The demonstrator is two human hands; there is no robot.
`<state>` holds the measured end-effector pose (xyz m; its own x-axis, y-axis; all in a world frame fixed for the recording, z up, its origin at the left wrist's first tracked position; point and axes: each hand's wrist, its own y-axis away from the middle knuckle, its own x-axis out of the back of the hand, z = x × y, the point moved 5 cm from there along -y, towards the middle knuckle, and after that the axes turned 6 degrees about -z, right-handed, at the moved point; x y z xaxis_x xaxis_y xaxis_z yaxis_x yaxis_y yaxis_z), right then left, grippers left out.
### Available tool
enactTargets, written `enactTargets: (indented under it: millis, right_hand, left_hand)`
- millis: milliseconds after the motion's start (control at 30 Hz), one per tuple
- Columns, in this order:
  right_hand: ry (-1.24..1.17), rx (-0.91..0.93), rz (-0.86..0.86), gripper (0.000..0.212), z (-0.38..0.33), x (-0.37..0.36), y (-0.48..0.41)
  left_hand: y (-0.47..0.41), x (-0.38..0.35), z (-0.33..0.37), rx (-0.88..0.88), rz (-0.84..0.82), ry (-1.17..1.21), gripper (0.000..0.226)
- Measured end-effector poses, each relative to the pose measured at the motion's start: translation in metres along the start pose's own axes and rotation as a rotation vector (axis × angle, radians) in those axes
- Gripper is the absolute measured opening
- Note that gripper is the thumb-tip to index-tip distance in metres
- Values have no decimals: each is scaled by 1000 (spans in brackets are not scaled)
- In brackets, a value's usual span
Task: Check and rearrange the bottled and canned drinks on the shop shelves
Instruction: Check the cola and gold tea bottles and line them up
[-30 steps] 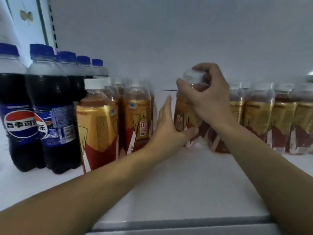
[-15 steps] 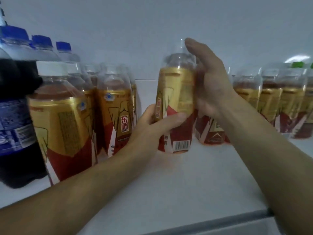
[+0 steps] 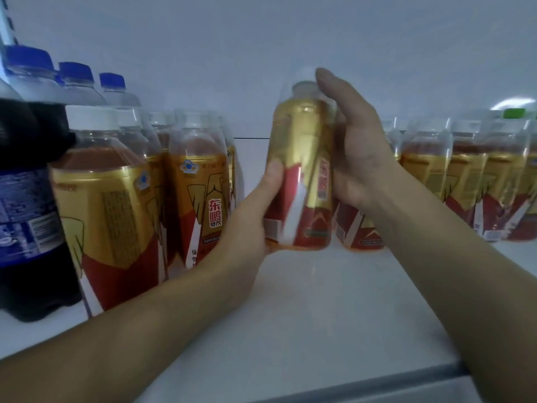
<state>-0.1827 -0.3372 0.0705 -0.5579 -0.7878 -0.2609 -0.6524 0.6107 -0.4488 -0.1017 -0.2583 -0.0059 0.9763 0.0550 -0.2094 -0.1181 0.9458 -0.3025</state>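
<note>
Gold-and-red bottle (image 3: 302, 158) stands at frame centre, slightly tilted, its base at the white shelf (image 3: 290, 315). Left hand (image 3: 250, 219) grips its lower part, thumb in front; right hand (image 3: 357, 158) presses straight fingers against its right side.

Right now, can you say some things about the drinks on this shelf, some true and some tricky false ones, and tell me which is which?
1. Both hands are on the gold-and-red bottle in the middle. True: the left hand grips it low down, and the right hand rests against its right side.
2. The cola bottles stand to the left of that bottle on the shelf. True.
3. The cola bottles have red caps. False: their caps are blue.
4. The gold bottles on the right lie on their sides. False: they stand upright in a row.
</note>
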Motion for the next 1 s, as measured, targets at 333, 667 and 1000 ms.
enactTargets:
  millis: [333,667,1000]
  right_hand:
    - [160,116,192,79,-1,9,-3]
    - [-55,57,60,25,-1,3,2]
    - [-165,-4,33,42,-5,0,4]
  left_hand:
    - [-1,-6,4,-3,-3,40,42]
    - [2,-9,-1,112,-102,221,52]
    - [3,-3,-5,189,-82,233,62]
